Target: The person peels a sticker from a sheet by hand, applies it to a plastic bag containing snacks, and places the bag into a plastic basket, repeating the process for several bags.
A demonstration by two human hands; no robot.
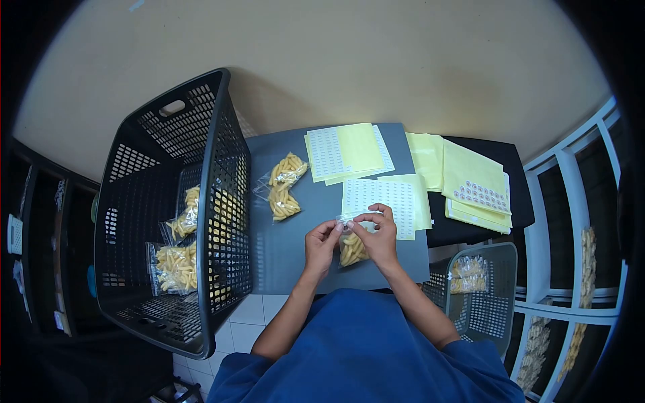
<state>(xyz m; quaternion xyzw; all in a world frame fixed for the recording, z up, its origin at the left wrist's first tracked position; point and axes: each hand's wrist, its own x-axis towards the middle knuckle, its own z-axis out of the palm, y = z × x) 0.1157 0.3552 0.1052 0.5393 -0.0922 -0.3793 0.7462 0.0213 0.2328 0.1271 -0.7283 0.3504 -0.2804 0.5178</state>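
My left hand [321,248] and my right hand [379,236] meet at the top of a clear plastic bag of pale yellow snack sticks [352,252]. Thumbs and forefingers pinch its upper edge from both sides, and the filled part rests over the grey table [302,258] near its front edge. Just beyond my fingers lies a sheet of small printed stickers [371,195], partly behind my right hand. Two more filled snack bags [285,187] lie on the table to the left.
A big dark basket [232,195] holding several filled bags [176,267] stands at left. Yellow-backed sticker sheets [366,144] lie at the back; another stack [477,181] is on a black surface at right. Below it, a smaller grey basket [500,269] holds packed bags [468,275].
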